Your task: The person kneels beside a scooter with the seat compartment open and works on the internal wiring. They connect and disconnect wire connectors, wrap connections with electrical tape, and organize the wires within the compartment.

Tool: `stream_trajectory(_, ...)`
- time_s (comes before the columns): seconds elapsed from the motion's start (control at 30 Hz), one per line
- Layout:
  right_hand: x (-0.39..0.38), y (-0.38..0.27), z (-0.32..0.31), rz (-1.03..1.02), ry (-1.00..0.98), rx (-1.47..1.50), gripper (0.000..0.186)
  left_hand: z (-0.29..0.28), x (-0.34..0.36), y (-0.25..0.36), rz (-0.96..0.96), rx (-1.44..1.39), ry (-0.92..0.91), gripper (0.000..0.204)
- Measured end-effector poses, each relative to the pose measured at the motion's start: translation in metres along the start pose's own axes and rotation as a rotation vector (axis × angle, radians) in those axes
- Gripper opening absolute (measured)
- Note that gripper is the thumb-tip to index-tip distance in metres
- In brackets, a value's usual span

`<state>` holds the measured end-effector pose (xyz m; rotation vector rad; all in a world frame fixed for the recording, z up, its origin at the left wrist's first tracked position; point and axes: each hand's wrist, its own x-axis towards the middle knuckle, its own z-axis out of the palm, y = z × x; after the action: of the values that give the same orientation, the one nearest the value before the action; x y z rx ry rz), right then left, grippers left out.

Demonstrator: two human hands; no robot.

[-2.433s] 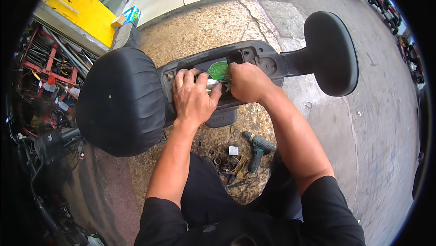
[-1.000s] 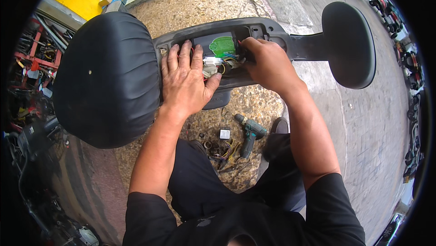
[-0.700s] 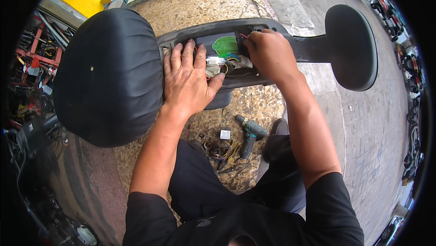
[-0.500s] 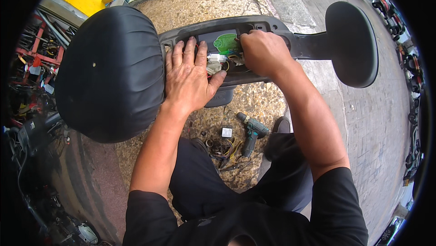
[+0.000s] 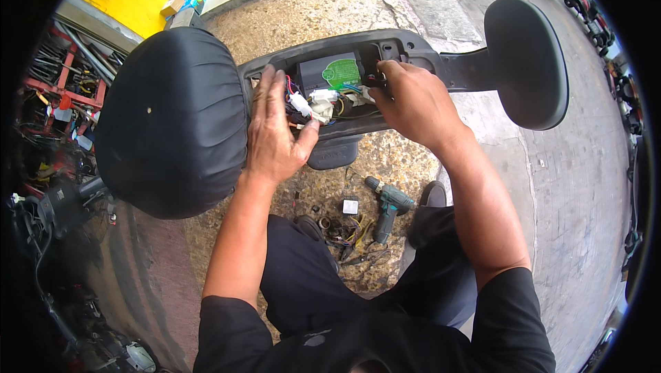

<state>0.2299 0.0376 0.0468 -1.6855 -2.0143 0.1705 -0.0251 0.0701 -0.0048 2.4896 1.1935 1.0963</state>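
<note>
Before me an electric scooter's long black frame point(image 5: 256, 67) has its compartment uncovered. Inside sits a dark grey box point(image 5: 313, 70) with a green label, and white plug connectors point(image 5: 300, 104) with coloured wires lie in front of it. My left hand point(image 5: 270, 132) rests at the compartment's left end, fingers stretched out and holding nothing, thumb beside the connectors. At the right end, my right hand point(image 5: 421, 103) has its fingers curled, thumb and forefinger closed about dark wires point(image 5: 375, 80); its fingertips are partly hidden.
A black padded seat point(image 5: 172, 125) is left of the compartment, a smaller black pad point(image 5: 529, 63) to the right. Between my feet lie a cordless drill point(image 5: 391, 208), a small white-topped block point(image 5: 350, 206) and loose wires point(image 5: 351, 235). A red rack point(image 5: 72, 91) of parts stands far left.
My left hand has drawn left off the wires, uncovering more connectors. My right hand has shifted slightly right and down, its fist loosening into a pinch. The frame sits slightly differently in view.
</note>
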Motion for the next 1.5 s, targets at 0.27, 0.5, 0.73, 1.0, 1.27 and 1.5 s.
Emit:
stream_trajectory(0.27, -0.022, -0.022, 0.006, -0.213, 0.133, 0.096, 0.031, 0.005, -0.028, 0.014, -0.083, 0.124, 0.192, 0.069)
stream_trajectory(0.5, -0.011, -0.031, 0.017, -0.181, 0.151, 0.036, 0.035, -0.004, -0.021, 0.011, -0.015, 0.173, 0.118, 0.06)
stream_trajectory(0.73, -0.005, -0.053, 0.051, -0.35, 0.107, 0.158, 0.043, -0.009, -0.014, 0.022, -0.06, 0.245, 0.003, 0.058)
stream_trajectory(1.0, 0.003, -0.059, 0.053, -0.303, -0.092, 0.163, 0.051, -0.011, -0.004, 0.003, 0.03, 0.231, -0.133, 0.055)
stream_trajectory(1.27, 0.0, -0.066, 0.061, -0.344, -0.04, 0.046, 0.048, -0.013, -0.031, -0.007, 0.041, 0.053, 0.074, 0.059)
stream_trajectory(1.5, 0.001, -0.071, 0.067, -0.365, -0.051, -0.025, 0.043, -0.015, -0.038, -0.007, 0.061, 0.092, 0.042, 0.06)
